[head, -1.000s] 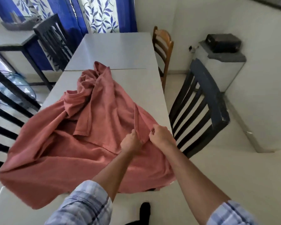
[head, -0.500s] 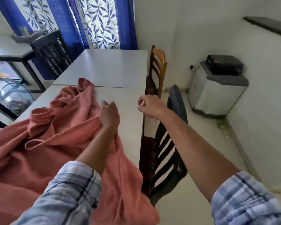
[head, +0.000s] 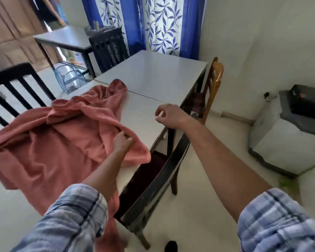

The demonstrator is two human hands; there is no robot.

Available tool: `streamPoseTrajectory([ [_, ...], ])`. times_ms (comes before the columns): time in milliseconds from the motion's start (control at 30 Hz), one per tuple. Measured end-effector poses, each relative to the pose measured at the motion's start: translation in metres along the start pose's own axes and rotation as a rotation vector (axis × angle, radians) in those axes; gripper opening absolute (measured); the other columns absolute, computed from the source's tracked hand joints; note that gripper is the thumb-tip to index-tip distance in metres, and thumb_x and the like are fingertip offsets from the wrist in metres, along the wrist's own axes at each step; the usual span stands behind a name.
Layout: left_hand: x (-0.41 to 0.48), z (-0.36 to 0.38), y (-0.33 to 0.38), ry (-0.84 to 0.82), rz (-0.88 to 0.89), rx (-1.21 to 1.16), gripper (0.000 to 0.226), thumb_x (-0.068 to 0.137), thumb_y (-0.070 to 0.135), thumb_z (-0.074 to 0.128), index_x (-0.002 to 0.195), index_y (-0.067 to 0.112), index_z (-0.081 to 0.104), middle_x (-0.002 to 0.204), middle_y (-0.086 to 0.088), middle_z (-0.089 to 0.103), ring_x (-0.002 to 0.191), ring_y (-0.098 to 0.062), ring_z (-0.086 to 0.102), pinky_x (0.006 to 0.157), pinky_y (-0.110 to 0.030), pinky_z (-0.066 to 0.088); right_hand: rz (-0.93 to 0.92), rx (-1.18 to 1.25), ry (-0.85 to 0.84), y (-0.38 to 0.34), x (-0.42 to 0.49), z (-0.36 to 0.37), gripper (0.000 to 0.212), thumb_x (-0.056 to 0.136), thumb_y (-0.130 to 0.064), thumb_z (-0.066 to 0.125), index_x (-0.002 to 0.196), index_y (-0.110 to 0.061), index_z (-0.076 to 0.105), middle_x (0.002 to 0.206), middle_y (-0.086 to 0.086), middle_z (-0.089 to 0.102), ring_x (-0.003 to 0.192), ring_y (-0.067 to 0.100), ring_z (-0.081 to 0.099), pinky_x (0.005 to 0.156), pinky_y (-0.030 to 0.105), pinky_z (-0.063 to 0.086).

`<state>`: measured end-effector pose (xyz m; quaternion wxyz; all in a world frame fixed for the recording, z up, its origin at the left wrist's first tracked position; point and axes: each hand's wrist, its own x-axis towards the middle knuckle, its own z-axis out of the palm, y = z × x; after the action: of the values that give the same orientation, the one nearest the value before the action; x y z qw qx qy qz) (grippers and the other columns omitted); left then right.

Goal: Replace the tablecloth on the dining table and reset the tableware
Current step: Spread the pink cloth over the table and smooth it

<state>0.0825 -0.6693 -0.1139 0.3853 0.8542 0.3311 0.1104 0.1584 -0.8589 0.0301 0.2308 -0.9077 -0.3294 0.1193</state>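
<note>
A salmon-pink tablecloth (head: 62, 142) is seen bunched and crumpled over the near left part of the grey dining surface (head: 153, 79). One portion is draped down over the near edge, and the far half of the surface is bare. A fold at the cloth's right edge is pinched by the left hand (head: 121, 143), its fingers (head: 128, 139) curled together on the fabric. The right hand (head: 171, 115) is held above the right edge of the surface, apart from the cloth. Its fingers (head: 159, 110) are loosely curled, and nothing is seen between them. A black slatted chair (head: 158, 184) is tucked against the right side, and a wooden chair (head: 215, 77) is placed farther along. Blue leaf-patterned curtains (head: 160, 24) are hung behind.
</note>
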Motion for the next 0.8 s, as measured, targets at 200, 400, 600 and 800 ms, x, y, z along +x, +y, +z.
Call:
streamPoseTrajectory([
  [200,0.065,0.024,0.012,0.042,-0.221,0.073,0.026,0.083,0.018,0.063,0.106,0.004,0.065,0.116,-0.017,0.065,0.11,-0.03,0.06,0.092,-0.032,0.044,-0.207,-0.006,-0.14,0.017,0.068,-0.008,0.026,0.093,-0.028,0.058,0.114,-0.014,0.062,0.11,0.007,0.066,0.095,0.02,0.059,0.089,0.03,0.046],
  [400,0.108,0.067,0.044,0.073,-0.366,0.136,0.032,0.081,0.013,0.056,0.112,0.008,0.06,0.116,-0.013,0.064,0.108,-0.03,0.059,0.086,-0.031,0.046,-0.304,-0.125,-0.291,0.039,0.147,-0.05,0.03,0.094,-0.029,0.057,0.12,-0.015,0.059,0.115,0.007,0.062,0.093,0.022,0.065,0.08,0.029,0.049],
  [600,0.136,0.082,0.056,0.388,-0.582,0.253,0.049,0.079,0.013,0.056,0.126,0.008,0.046,0.132,-0.018,0.043,0.12,-0.036,0.046,0.102,-0.04,0.041,-0.487,-0.112,-0.37,0.047,0.228,-0.053,0.028,0.094,-0.023,0.057,0.119,-0.01,0.059,0.104,0.004,0.057,0.087,0.024,0.063,0.067,0.021,0.045],
  [800,0.176,0.085,0.045,1.022,-0.921,0.027,0.066,0.09,0.016,-0.003,0.145,0.005,0.033,0.145,-0.023,0.039,0.123,-0.04,0.047,0.099,-0.044,0.038,-0.601,-0.113,-0.591,0.082,0.318,-0.022,0.029,0.092,-0.027,0.058,0.118,-0.012,0.058,0.102,0.011,0.066,0.08,0.022,0.069,0.065,0.025,0.05],
])
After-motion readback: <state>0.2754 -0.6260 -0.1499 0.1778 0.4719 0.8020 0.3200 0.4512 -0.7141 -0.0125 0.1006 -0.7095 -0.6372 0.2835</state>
